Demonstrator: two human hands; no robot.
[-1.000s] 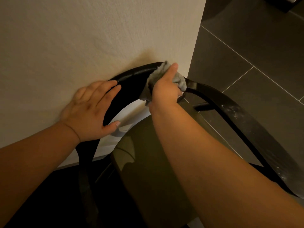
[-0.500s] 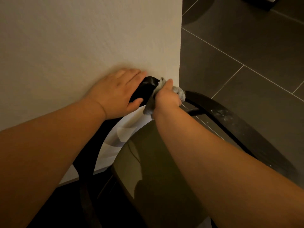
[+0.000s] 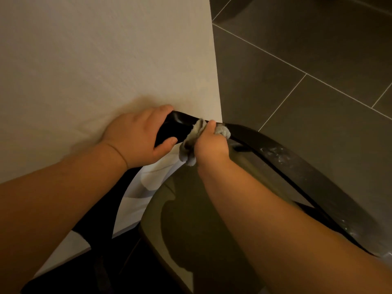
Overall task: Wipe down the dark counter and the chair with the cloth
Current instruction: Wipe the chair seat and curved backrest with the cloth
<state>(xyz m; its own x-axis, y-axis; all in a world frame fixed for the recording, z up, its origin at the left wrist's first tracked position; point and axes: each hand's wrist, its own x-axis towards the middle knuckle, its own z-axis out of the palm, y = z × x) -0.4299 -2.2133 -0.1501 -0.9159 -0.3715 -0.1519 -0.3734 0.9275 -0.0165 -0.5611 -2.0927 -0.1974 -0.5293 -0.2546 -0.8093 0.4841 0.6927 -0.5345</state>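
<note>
A black chair with a curved backrest rail (image 3: 297, 164) and an olive seat (image 3: 191, 219) stands against a pale wall. My left hand (image 3: 137, 139) grips the top of the rail, fingers over its far side and thumb on the near side. Just to its right, my right hand (image 3: 210, 143) holds a bunched grey cloth (image 3: 188, 145) pressed against the rail. White dusty smears (image 3: 273, 151) show on the rail further right. The dark counter is not in view.
The pale wall (image 3: 106, 60) ends at a corner directly behind the chair's back. Dark grey floor tiles (image 3: 307, 71) with light grout lines spread to the right. A white skirting board (image 3: 135, 200) runs along the wall's base.
My left hand slid right along the rail and now wraps it beside the right hand. The right hand with the cloth stayed at the rail's top.
</note>
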